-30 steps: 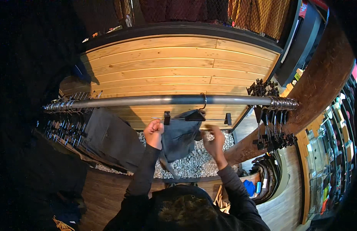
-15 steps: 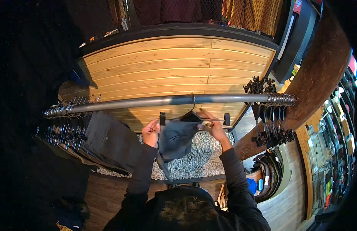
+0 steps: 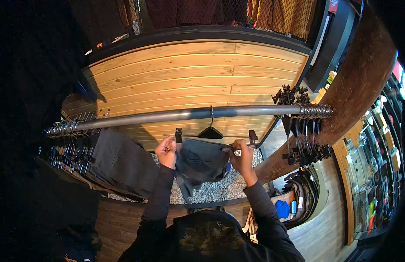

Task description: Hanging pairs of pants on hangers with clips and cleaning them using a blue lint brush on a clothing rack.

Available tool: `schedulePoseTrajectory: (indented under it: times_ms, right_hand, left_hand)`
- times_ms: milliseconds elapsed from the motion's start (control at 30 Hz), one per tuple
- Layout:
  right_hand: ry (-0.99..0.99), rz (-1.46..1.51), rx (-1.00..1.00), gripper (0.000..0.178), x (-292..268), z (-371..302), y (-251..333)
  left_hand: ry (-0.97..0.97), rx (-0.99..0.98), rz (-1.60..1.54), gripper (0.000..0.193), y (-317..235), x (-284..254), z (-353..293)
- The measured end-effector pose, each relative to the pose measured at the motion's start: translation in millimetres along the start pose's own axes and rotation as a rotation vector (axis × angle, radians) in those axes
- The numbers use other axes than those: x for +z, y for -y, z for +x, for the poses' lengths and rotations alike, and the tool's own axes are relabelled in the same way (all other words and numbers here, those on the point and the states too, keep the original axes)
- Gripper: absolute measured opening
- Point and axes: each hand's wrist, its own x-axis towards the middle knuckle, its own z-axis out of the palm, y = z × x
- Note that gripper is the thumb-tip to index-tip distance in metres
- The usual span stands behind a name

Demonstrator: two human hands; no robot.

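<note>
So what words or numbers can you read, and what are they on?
No words or numbers can be read clearly.
Held dark garment: no readable writing.
Red panel, top right: white marks, too small to read.
White tag, lower right: too small to read.

Grey trousers fill span between left hand and right hand. Lone clip hanger and clothes rail bar way beyond; open air behind rail, up to plank panelling. Hung dark trousers crowd left side; bunched clip hangers and brown column hem right.
</note>
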Motion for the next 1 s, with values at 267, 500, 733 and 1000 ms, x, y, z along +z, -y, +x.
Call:
schedulePoseTrajectory:
  times_ms: [267,500,733,1000]
  right_hand:
    - [0.036,-0.091,0.049,0.064,-11.5,15.8,14.3]
    - [0.047,-0.409,-0.101,0.033,-16.8,29.9,35.8]
    - [0.055,-0.433,-0.428,0.037,-29.9,72.7,72.1]
    - [0.323,-0.271,-0.221,0.029,13.8,74.0,41.2]
  left_hand:
    - [0.038,0.05,0.173,0.028,8.1,1.0,-13.7]
    - [0.018,0.169,0.159,0.031,-17.2,31.9,-9.6]
    - [0.067,0.308,0.371,0.028,-17.1,33.3,-11.1]
    - [-0.235,0.361,0.426,0.017,-28.6,60.3,-13.9]
